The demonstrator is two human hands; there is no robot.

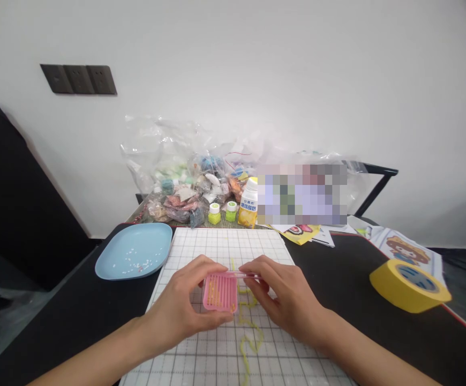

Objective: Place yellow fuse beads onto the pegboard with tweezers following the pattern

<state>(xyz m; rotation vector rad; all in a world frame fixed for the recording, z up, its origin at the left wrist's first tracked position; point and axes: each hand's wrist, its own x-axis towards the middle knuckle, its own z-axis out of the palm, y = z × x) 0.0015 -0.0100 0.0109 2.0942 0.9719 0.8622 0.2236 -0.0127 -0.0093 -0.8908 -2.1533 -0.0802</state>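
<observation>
My left hand (185, 295) grips a small pink ridged tray (225, 292) between thumb and fingers, tilted toward me. Yellow-gold beads lie in some of its left grooves, and a few sit in the lower right corner. At the tray's upper right edge, my right hand (279, 287) pinches a thin, pale pink piece (251, 276); its kind is unclear. Both hands are above a white gridded board (201, 351). On the board below them runs a wavy yellow-green line of what look like small beads (253, 343), partly hidden by my hands.
Left of the board is a light blue plate (112, 257) with scattered white bits. Behind stand two small jars of green beads (214, 215), a yellow-white bottle (249, 206) and clear plastic bags (156, 145). At right lies a yellow tape roll (401, 300) near printed pictures (431, 260).
</observation>
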